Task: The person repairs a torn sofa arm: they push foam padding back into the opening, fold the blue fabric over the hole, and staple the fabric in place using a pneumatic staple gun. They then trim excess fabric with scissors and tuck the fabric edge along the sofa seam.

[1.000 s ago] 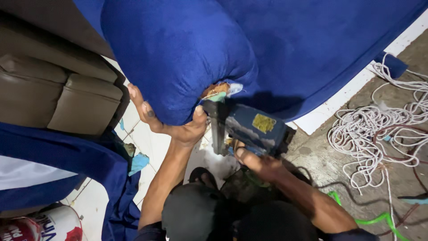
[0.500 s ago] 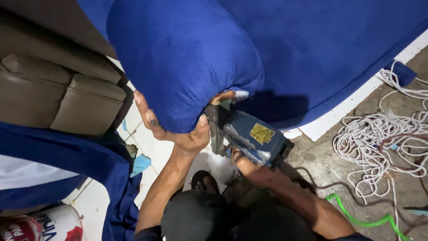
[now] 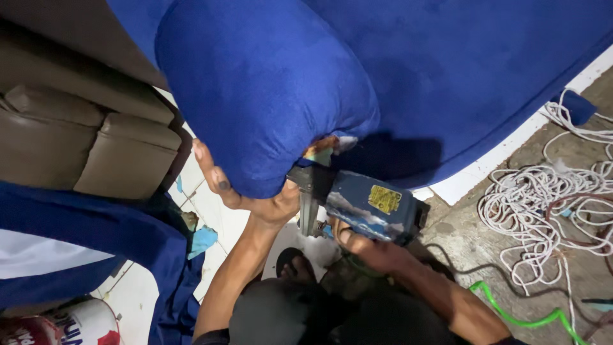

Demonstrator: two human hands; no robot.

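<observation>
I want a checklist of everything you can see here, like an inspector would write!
Surface: white tiled floor under the arms, rough grey floor to the right.
Job's things: padded blue cushion; blue staple gun with a yellow label, its nose at the cushion's lower edge.
Clutter: blue fabric scrap on the tiles.
Hands: left hand grips the cushion from below; right hand holds the gun.
Cables: tangled white cord, green hose.
Surroundings: brown leather sofa, draped blue cloth, round container.
</observation>
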